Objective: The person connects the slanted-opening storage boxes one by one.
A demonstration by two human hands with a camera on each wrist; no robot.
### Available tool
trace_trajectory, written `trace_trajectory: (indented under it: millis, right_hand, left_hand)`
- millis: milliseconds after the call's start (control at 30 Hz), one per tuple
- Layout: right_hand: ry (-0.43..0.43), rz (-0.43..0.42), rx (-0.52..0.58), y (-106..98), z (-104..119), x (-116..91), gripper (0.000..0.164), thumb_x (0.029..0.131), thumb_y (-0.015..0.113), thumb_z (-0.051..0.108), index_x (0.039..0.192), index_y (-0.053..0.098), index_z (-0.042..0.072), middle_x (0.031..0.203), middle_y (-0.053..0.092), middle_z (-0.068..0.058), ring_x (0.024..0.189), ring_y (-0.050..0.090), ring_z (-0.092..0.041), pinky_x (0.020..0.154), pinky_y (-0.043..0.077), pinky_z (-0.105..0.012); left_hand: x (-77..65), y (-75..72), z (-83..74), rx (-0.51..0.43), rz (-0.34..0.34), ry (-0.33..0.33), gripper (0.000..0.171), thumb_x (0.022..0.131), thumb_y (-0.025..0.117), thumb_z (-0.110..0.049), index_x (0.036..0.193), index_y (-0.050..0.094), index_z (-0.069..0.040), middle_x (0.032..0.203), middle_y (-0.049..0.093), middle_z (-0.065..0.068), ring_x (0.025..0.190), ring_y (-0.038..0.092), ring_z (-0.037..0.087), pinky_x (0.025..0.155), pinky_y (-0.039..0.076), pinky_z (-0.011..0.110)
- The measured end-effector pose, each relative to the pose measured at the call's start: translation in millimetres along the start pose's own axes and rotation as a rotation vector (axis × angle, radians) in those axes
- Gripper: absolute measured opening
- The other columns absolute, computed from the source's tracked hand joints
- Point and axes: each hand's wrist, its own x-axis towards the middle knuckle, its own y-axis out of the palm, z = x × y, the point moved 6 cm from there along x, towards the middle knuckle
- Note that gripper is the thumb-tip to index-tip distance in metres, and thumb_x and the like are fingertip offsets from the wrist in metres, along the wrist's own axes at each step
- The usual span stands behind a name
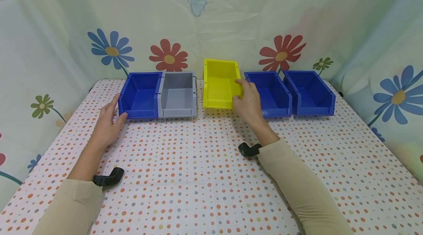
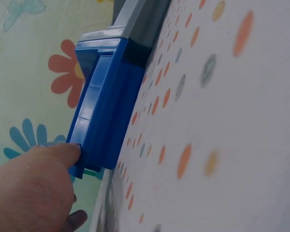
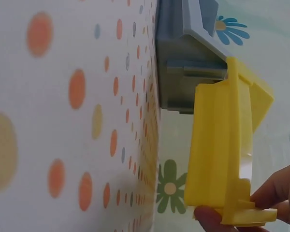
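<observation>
My right hand [image 1: 248, 102] grips the right side wall of a yellow storage bin [image 1: 220, 103]. In the right wrist view that bin [image 3: 212, 145] is raised off the table, with thumb and fingers pinching its edge. At the left, my left hand [image 1: 106, 125] touches the left side of a blue bin [image 1: 142, 114], its thumb on the front corner. The left wrist view shows the thumb against that blue bin [image 2: 94, 111]; most of the other fingers are hidden. A grey bin [image 1: 178, 112] stands right against the blue one.
Two more blue bins, one [image 1: 275, 112] just right of my right hand and another [image 1: 314, 111] farther right, stand along the back of the table. A dotted cloth [image 1: 185, 183] covers the table. Behind hangs a flowered curtain [image 1: 231, 18].
</observation>
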Motion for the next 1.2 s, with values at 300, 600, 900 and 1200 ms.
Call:
trace_trajectory:
  millis: [300,600,900,1200]
  right_hand:
    - [-0.035,-0.031,0.065,-9,2,2,0.054,0.096,0.054,0.003,0.150,0.052,0.008,0.136,0.051,-0.023,0.114,0.057,-0.036,0.094,0.059,-0.047]
    - [-0.044,-0.049,0.072,-14,5,2,0.054,0.095,0.054,0.005,0.149,0.052,0.009,0.135,0.051,-0.022,0.115,0.060,-0.037,0.091,0.061,-0.048]
    - [-0.050,-0.052,0.092,-15,9,2,0.054,0.095,0.055,0.005,0.149,0.053,0.010,0.135,0.052,-0.021,0.117,0.061,-0.037,0.090,0.062,-0.048]
    - [-0.034,-0.022,0.123,-9,11,-2,0.053,0.094,0.057,0.003,0.147,0.055,0.010,0.138,0.052,-0.020,0.115,0.059,-0.037,0.083,0.064,-0.048]
  left_hand:
    - [0.4,0.1,0.1,0.001,-0.001,-0.007,0.070,0.111,0.040,-0.035,0.168,0.000,-0.033,0.170,0.008,0.030,0.143,0.033,0.061,0.110,0.032,0.080]
    - [1.3,-0.9,-0.1,-0.006,-0.002,0.000,0.070,0.112,0.040,-0.036,0.167,-0.002,-0.035,0.170,0.007,0.030,0.143,0.033,0.062,0.110,0.032,0.080]
    - [3.0,-2.1,-1.4,0.008,-0.007,0.008,0.069,0.112,0.040,-0.036,0.168,-0.001,-0.032,0.169,0.008,0.031,0.143,0.034,0.061,0.109,0.033,0.080]
    - [-0.6,-1.2,-0.2,-0.006,0.000,0.021,0.070,0.111,0.040,-0.035,0.168,-0.001,-0.032,0.169,0.009,0.032,0.142,0.033,0.063,0.109,0.032,0.080]
